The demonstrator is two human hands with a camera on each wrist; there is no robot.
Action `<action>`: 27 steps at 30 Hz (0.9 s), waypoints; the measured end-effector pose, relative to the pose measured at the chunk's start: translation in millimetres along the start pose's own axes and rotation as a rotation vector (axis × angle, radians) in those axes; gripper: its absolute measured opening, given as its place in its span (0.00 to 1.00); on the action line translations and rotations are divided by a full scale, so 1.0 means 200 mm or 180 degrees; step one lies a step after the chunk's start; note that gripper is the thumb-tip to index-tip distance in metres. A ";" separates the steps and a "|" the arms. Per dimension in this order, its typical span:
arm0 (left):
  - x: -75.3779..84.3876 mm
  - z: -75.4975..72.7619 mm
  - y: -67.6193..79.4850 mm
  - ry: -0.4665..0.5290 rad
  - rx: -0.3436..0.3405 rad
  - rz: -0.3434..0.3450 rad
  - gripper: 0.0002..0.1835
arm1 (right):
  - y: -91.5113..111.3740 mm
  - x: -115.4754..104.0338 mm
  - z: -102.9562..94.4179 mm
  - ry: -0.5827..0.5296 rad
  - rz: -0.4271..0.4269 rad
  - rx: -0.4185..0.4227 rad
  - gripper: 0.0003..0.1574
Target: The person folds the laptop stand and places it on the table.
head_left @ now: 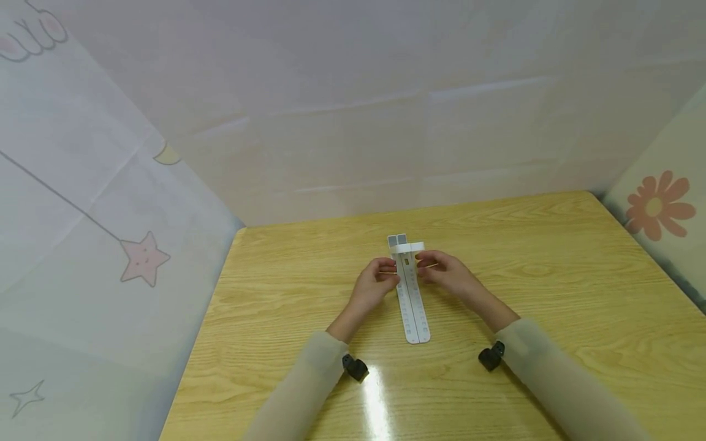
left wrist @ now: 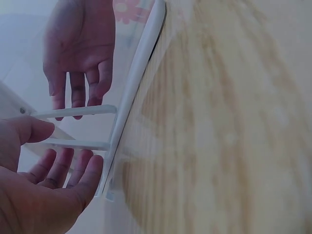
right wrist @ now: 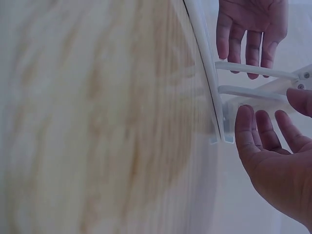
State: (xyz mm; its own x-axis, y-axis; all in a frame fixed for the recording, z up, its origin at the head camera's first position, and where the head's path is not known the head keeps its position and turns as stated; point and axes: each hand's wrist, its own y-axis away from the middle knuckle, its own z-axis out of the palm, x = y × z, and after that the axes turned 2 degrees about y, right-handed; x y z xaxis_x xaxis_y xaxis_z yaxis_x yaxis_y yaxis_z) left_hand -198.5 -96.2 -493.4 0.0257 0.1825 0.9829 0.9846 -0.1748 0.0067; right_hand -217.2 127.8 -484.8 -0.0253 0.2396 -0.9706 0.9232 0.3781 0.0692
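A white folding laptop stand (head_left: 412, 306) rests on the wooden table, its two long perforated arms close together. At its far end, a raised white crosspiece (head_left: 408, 247) stands above the arms, near grey pads (head_left: 401, 239). My left hand (head_left: 375, 283) is along the stand's left side, fingers loosely bent at its edge. On the other side my right hand (head_left: 445, 274) has its fingertips right by the crosspiece. In the left wrist view, two thin struts (left wrist: 78, 145) come off the long arm, with the left fingertips just below. The right wrist view shows right fingertips close beneath a strut (right wrist: 251, 92).
The wooden table (head_left: 276, 263) extends around the stand, its far edge close to a pale wall covering (head_left: 353, 153). Printed sheets with a star (head_left: 144, 258) and a flower (head_left: 656, 205) hang at the sides. Small black cameras (head_left: 355, 367) sit on both sleeves.
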 end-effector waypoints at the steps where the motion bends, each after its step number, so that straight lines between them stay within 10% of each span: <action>1: -0.01 0.00 0.00 -0.0007 0.0006 -0.0001 0.20 | 0.00 0.00 0.00 -0.0007 0.0006 -0.0005 0.27; 27: 0.00 0.03 -0.06 -0.0277 0.0031 -0.0002 0.13 | -0.06 0.01 0.05 0.0331 0.0138 -0.0009 0.16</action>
State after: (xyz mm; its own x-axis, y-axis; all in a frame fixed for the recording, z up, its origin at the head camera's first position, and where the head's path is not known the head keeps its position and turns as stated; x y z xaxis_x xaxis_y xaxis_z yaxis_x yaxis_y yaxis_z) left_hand -209.7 -87.6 -494.5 0.0394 0.2660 0.9632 0.9863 -0.1652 0.0052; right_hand -223.7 114.3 -489.5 -0.0251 0.3474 -0.9374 0.9232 0.3678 0.1116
